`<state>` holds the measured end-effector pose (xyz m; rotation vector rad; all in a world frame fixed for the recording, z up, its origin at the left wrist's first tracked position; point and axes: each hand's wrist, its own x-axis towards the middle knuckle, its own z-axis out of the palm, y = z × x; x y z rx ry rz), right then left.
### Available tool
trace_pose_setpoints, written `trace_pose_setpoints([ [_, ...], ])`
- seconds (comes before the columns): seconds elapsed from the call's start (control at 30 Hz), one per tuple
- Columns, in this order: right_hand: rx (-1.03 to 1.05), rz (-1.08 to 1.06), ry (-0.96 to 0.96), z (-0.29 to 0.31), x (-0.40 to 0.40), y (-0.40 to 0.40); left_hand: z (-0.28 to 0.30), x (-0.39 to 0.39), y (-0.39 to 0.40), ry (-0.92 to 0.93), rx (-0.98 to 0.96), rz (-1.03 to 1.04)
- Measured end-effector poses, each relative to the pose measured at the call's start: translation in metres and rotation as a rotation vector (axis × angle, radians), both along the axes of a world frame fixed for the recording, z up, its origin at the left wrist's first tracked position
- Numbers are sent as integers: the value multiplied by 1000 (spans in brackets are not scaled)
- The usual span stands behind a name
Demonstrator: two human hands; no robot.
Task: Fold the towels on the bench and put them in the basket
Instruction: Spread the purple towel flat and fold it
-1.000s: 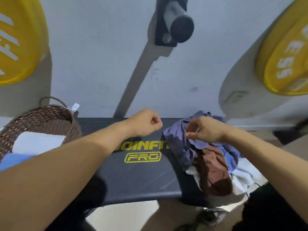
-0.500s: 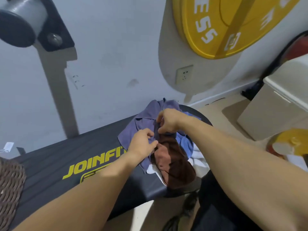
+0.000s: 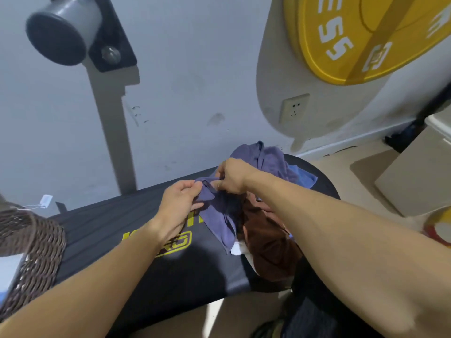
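Note:
A pile of towels lies at the right end of the black bench. On top is a purple towel; both my hands hold its upper edge. My left hand pinches the edge at the left, and my right hand pinches it just to the right, fingers nearly touching. Beneath lie a brown towel, a blue towel and a bit of white towel. The brown wicker basket stands at the bench's left end, cut off by the frame edge.
A grey wall with a socket runs behind the bench. A yellow weight plate hangs at upper right, a grey rack peg at upper left. A beige box and a yellow plate sit on the floor to the right.
The view has swung right from the basket to the towel pile. My left hand has reached over to the purple towel, and both hands have lifted its edge off the pile.

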<state>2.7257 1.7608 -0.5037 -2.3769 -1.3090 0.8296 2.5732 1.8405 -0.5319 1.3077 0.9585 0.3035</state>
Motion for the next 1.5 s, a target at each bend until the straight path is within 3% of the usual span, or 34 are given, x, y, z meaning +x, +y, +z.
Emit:
trace_pose_setpoints([
  [0.27, 268, 15, 476, 33, -80, 24, 60, -78, 45, -71, -193, -164],
  [0.37, 296, 91, 572, 36, -111, 25, 63, -112, 58, -124, -118, -210],
  [0.47, 214, 122, 677, 32, -126, 25, 52, -138, 68, -41, 64, -237],
  [0.53, 115, 157, 559, 25, -121, 26, 46, -149, 76, 61, 179, -194],
  [0.67, -84, 313, -154, 8, -76, 26, 45, -160, 91, 252, 396, -239],
  [0.77, -344, 221, -147, -10, -51, 26, 45, -167, 94, 306, 499, -242],
  [0.87, -535, 298, -116, -28, -49, 28, 43, -172, 92, 296, 535, -278],
  [1.03, -419, 441, -258, -36, -64, 40, 38, -177, 106, 571, 725, -274],
  [1.13, -382, 518, -167, -29, -73, 48, 35, -184, 118, 692, 781, -286],
  [1.23, -255, 415, 134, -21, -80, 56, 33, -191, 128, 760, 816, -300],
  [1.3, -169, 277, 299, -19, -85, 60, 36, -192, 134, 734, 815, -260],
  [1.5, 23, 98, 476, 0, -83, 58, 51, -190, 145, 558, 745, -164],
])
